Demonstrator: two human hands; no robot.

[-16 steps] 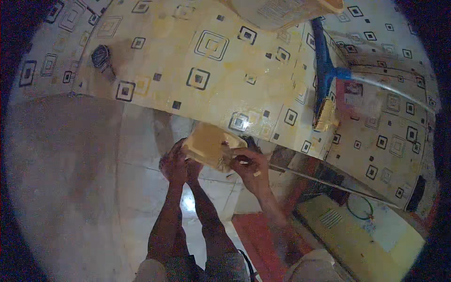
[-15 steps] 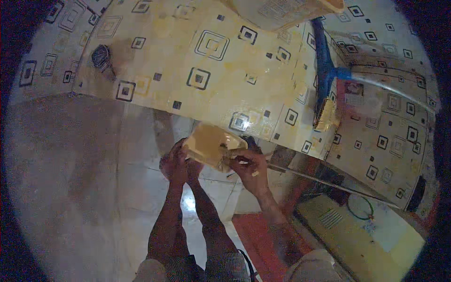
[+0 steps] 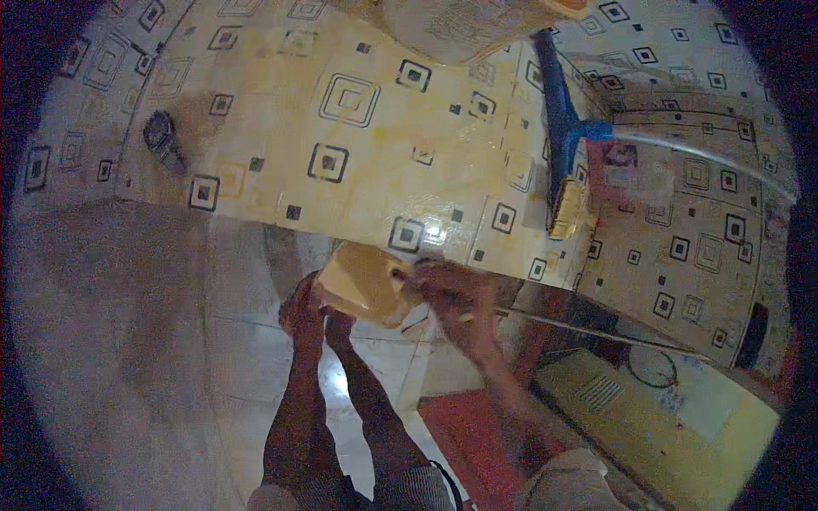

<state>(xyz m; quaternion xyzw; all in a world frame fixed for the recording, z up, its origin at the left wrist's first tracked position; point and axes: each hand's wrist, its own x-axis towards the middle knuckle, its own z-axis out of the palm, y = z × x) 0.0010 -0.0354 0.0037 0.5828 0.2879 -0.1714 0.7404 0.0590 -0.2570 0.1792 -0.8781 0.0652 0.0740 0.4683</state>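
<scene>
My left hand [image 3: 300, 311] is closed on the left side of a yellow-orange, box-shaped container [image 3: 354, 281], held tilted off the near edge of the patterned tabletop. My right hand [image 3: 460, 298] is at the container's right side, its fingers drawn together and partly smeared by motion. A small dark spot shows at its fingertips against the container wall. What the fingers hold, if anything, I cannot make out.
A black wristwatch [image 3: 162, 134] lies on the patterned tabletop [image 3: 281, 183]. To the right are a blue T-shaped plastic piece [image 3: 558, 128] and a yellow block [image 3: 569, 209]. A pale bag [image 3: 452, 34] stands at the far edge. Below right are a red surface [image 3: 469, 443] and a pale-yellow board [image 3: 707, 426].
The whole view has shifted, so the table appears farther left and lower. My right hand has moved a little right, away from the container's front. My left hand keeps its hold.
</scene>
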